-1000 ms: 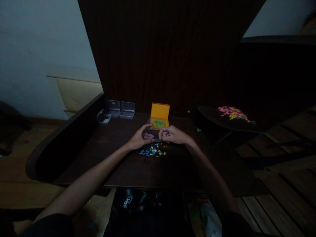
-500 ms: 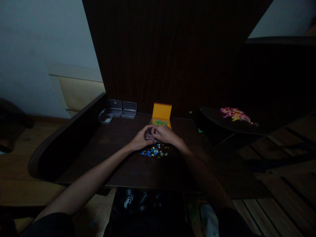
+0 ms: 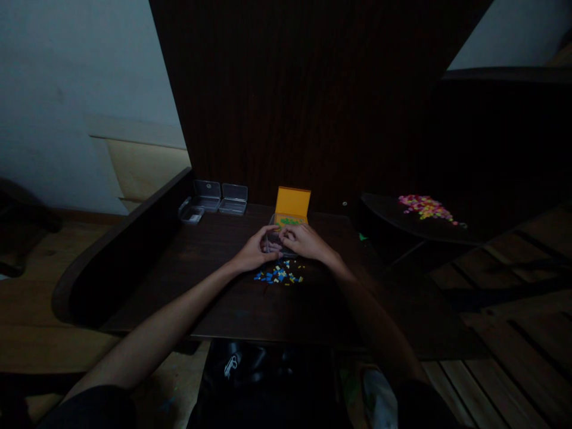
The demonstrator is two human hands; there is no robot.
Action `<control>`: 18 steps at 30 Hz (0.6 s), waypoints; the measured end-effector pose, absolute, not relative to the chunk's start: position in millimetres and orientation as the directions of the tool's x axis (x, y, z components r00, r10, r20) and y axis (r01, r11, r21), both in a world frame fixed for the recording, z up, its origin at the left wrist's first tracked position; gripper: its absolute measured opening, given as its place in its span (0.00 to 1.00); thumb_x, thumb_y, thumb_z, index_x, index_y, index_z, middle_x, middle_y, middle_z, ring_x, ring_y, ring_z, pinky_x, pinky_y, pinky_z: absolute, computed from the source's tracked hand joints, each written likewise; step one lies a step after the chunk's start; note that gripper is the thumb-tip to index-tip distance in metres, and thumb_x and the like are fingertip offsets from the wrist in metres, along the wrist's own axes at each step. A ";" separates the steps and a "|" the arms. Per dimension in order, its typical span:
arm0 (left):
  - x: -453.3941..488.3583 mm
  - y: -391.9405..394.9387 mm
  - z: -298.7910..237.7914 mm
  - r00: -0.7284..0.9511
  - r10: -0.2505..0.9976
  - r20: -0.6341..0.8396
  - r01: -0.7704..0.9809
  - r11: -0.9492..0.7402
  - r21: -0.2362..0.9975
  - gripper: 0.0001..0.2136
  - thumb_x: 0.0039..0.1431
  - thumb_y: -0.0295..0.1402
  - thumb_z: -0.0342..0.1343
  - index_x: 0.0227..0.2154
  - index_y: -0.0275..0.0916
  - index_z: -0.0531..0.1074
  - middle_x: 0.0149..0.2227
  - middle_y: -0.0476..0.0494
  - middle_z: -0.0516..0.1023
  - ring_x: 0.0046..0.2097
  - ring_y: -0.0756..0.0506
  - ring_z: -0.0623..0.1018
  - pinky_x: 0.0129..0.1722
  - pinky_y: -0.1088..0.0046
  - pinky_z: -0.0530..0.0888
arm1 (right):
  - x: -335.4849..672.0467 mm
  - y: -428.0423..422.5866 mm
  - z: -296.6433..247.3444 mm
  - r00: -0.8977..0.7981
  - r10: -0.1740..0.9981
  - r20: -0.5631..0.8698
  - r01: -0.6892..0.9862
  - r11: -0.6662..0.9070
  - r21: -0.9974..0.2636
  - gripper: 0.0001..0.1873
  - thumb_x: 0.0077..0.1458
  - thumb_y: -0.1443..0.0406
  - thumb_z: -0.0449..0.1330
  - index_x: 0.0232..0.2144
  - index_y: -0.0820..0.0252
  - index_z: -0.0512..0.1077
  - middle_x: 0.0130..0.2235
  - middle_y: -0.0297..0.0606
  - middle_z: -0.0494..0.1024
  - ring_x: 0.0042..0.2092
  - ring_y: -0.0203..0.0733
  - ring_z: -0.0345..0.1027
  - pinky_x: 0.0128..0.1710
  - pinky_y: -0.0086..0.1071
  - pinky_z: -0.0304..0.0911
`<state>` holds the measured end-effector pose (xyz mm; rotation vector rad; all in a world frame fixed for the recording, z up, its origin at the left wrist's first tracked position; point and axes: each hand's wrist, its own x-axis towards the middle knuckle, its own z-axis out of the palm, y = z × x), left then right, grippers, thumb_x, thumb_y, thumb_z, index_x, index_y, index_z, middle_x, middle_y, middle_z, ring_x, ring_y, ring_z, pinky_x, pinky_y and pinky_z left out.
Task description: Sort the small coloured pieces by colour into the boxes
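Our left hand [image 3: 255,253] curls round the left end of a clear plastic box [image 3: 274,237], seemingly crosswise to us; our right hand [image 3: 304,239] bunches over it, whether pinching anything we cannot tell; small blue, yellow and white pieces [image 3: 279,274] lie on the dark wooden bench [image 3: 214,238] just this side, nearer the left.

Clear box [image 3: 288,252] partly hidden by left hand [image 3: 251,253] and right hand [image 3: 304,239]. Whether right hand pinches anything: too small to tell. Front of yellow box [image 3: 292,201] partly covered. Bits [image 3: 279,274] near front edge of worktop [image 3: 192,241]: shapes too small. Sleeves [image 3: 89,411] cut off below.
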<state>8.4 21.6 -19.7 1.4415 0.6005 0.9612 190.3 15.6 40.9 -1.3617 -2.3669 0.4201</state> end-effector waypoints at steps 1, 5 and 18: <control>8.1 22.1 -19.9 0.518 0.832 0.197 -0.182 -0.118 0.976 0.33 0.42 0.27 0.68 0.53 0.39 0.62 0.49 0.39 0.71 0.38 0.51 0.77 0.42 0.69 0.76 | 193.4 14.5 42.6 -0.462 0.868 0.184 0.741 0.491 -0.458 0.07 0.55 0.69 0.56 0.34 0.65 0.74 0.25 0.31 0.68 0.27 0.32 0.57 0.29 0.26 0.48; 6.7 23.6 -19.6 0.502 0.843 0.192 -0.168 -0.122 0.978 0.33 0.42 0.26 0.68 0.53 0.39 0.62 0.51 0.37 0.70 0.38 0.51 0.77 0.41 0.70 0.76 | 207.1 8.8 45.4 -0.467 0.862 0.198 0.666 0.491 -0.562 0.09 0.56 0.66 0.56 0.34 0.65 0.74 0.22 0.28 0.64 0.24 0.31 0.55 0.27 0.25 0.48; 2.7 27.1 -20.4 0.484 0.852 0.200 -0.110 -0.168 0.980 0.33 0.43 0.28 0.68 0.54 0.39 0.61 0.50 0.37 0.70 0.40 0.49 0.78 0.40 0.70 0.76 | 211.6 -4.1 21.9 -0.627 0.775 -0.078 0.696 0.512 -0.504 0.12 0.50 0.69 0.60 0.37 0.63 0.79 0.21 0.29 0.68 0.22 0.30 0.57 0.26 0.24 0.50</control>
